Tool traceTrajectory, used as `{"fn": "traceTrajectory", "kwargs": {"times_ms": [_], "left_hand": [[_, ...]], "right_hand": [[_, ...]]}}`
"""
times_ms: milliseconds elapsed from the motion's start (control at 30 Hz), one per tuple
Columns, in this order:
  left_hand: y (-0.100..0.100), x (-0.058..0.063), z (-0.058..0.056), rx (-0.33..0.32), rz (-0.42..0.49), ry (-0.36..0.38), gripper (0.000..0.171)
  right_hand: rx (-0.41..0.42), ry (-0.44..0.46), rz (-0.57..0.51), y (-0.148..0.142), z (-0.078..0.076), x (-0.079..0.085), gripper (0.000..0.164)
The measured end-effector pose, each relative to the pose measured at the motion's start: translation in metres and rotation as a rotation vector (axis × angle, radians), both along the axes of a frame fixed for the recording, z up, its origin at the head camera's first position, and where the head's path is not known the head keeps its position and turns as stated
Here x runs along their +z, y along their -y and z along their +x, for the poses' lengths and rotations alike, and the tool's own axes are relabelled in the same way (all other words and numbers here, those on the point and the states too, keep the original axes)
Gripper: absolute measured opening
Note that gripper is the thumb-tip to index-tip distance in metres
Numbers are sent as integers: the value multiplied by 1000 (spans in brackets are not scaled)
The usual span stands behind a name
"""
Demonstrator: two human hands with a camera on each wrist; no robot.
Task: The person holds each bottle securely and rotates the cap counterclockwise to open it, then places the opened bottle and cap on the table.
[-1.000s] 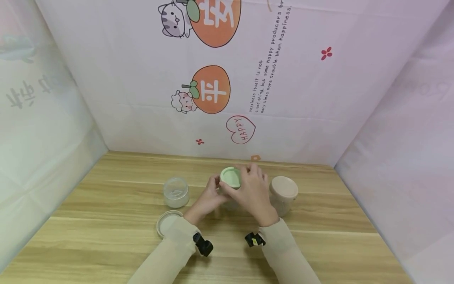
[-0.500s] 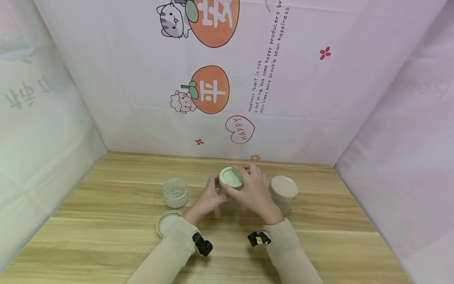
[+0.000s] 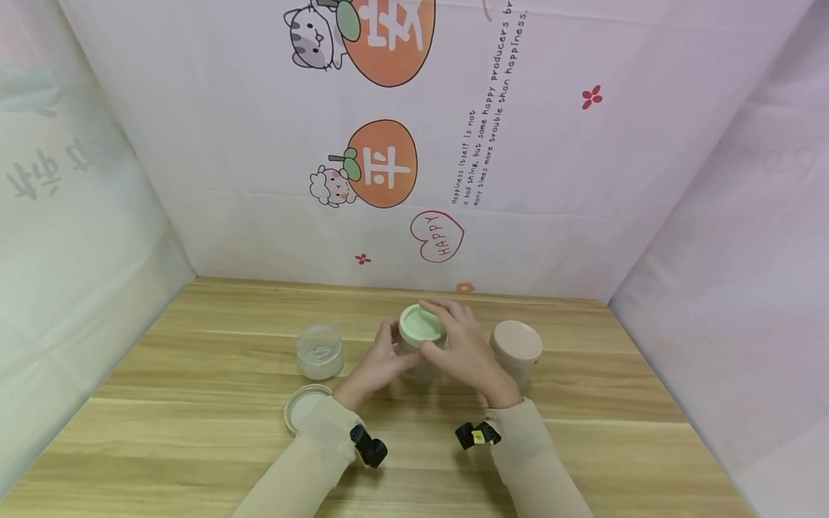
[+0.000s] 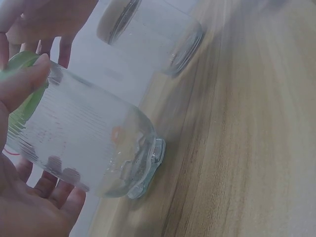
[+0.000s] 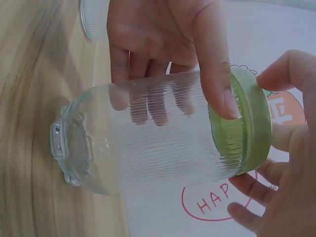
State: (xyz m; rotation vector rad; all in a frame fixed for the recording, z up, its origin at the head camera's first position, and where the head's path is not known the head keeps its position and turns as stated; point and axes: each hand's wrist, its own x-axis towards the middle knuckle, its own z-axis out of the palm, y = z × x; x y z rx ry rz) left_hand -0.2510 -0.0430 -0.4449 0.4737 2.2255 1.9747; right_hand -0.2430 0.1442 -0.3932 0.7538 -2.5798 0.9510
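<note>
A clear ribbed glass jar [image 5: 158, 133] stands upright on the table, tapering to a knobbly foot. Its light green lid [image 3: 419, 324] sits on the mouth. My left hand [image 3: 377, 365] grips the jar from the left, fingers behind the glass and thumb near the lid's lower edge. Around the lid's rim curl the fingers and thumb of my right hand [image 3: 465, 354], as the right wrist view shows. No contents are visible through the glass.
Right of my hands stands a jar with a beige lid [image 3: 518, 341]. To the left are a low clear glass container [image 3: 320, 352] and, in front of it, a loose round pale lid [image 3: 304, 409], partly behind my left sleeve. A printed cloth wall [image 3: 544, 237] closes the back.
My right wrist has swung slightly right, and its thumb has slid from the lid's left-front edge toward the right. The right fingertips have shifted left over the lid. My left hand keeps its grip.
</note>
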Motion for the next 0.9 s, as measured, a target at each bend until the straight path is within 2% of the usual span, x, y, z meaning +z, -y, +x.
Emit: {"fn": "traceTrajectory", "kwargs": {"times_ms": [167, 333, 500, 667, 900], "left_hand": [[0, 2, 2, 12, -3, 12, 85], [0, 3, 3, 10, -1, 18, 87], [0, 4, 5, 10, 1, 20, 88], [1, 3, 4, 0, 0, 11, 87], [1, 2, 2, -2, 3, 11, 85]], "right_hand": [[74, 74, -70, 0, 0, -3, 71], [118, 88, -88, 0, -2, -6, 74], [129, 98, -101, 1, -2, -6, 77], [78, 81, -87, 2, 1, -4, 78], [-58, -9, -8, 6, 5, 1, 66]]}}
